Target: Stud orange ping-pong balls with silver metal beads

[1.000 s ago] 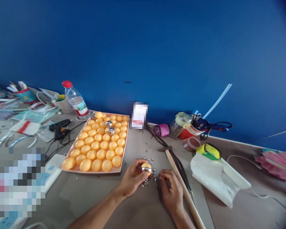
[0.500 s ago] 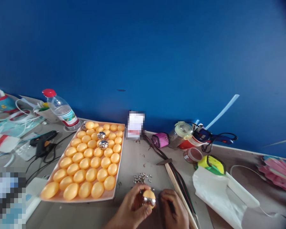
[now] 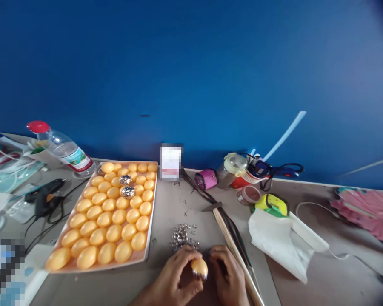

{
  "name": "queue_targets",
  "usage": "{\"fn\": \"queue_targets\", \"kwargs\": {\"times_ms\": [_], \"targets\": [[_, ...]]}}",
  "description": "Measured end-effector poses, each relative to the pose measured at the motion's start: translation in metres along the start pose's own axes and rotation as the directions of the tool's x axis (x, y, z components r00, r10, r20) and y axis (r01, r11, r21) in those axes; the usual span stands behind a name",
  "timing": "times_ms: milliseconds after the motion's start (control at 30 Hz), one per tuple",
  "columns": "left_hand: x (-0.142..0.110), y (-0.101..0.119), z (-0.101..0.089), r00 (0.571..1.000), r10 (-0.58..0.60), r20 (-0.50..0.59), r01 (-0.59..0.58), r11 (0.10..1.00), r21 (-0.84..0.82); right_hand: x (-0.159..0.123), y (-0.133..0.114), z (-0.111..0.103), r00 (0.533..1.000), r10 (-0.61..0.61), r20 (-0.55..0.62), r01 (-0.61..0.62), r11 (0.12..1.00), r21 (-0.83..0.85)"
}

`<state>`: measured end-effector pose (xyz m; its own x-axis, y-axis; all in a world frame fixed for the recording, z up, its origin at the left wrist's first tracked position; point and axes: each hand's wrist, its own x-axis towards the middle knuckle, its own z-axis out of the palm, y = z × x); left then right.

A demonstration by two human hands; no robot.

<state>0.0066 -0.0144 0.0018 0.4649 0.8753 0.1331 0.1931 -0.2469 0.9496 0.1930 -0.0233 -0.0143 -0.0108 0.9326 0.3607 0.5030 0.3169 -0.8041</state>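
My left hand (image 3: pixel 175 278) grips an orange ball (image 3: pixel 199 267) whose lower part is covered with small silver beads. My right hand (image 3: pixel 226 274) is curled right beside the ball, fingers closed; what they pinch, if anything, is too small to see. A pile of loose silver beads (image 3: pixel 182 236) lies on the table just beyond both hands. To the left stands a tray (image 3: pixel 148 244) filled with several rows of orange balls; two bead-covered silver balls (image 3: pixel 126 187) sit among them near its far end.
A water bottle (image 3: pixel 62 148) lies at the back left, with a black glue gun (image 3: pixel 43 197) and cables beside it. Long wooden sticks (image 3: pixel 234 250) run along the right of my hands. Cups, a pink roll (image 3: pixel 207 178), a white bag (image 3: pixel 276 240) and pink fabric (image 3: pixel 367 208) are further right.
The view has shifted right and up, so my hands now sit at the bottom edge. My left hand has turned the ball so its orange side faces up. My right hand has come closer to it.
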Motion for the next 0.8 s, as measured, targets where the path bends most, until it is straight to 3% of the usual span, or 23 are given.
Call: {"fn": "queue_targets", "kwargs": {"times_ms": [133,300,633,800], "targets": [[-0.001,-0.007,0.002,0.995,-0.079,-0.066,0.076,0.996,-0.044,-0.001,0.002,0.005,0.999,0.052,0.01,-0.053,0.998,0.023],[-0.003,-0.015,0.002,0.989,-0.055,-0.139,0.024,0.977,-0.212,0.003,0.007,0.013,0.986,0.123,-0.115,-0.123,0.992,0.009],[0.001,-0.005,-0.005,0.982,0.11,-0.156,-0.108,0.994,0.019,0.007,0.006,0.015,0.978,0.144,-0.15,-0.142,0.99,0.024],[-0.001,-0.006,-0.005,0.98,0.113,-0.162,-0.106,0.993,0.057,0.008,0.004,0.014,0.973,0.143,-0.181,-0.138,0.99,0.037]]}}
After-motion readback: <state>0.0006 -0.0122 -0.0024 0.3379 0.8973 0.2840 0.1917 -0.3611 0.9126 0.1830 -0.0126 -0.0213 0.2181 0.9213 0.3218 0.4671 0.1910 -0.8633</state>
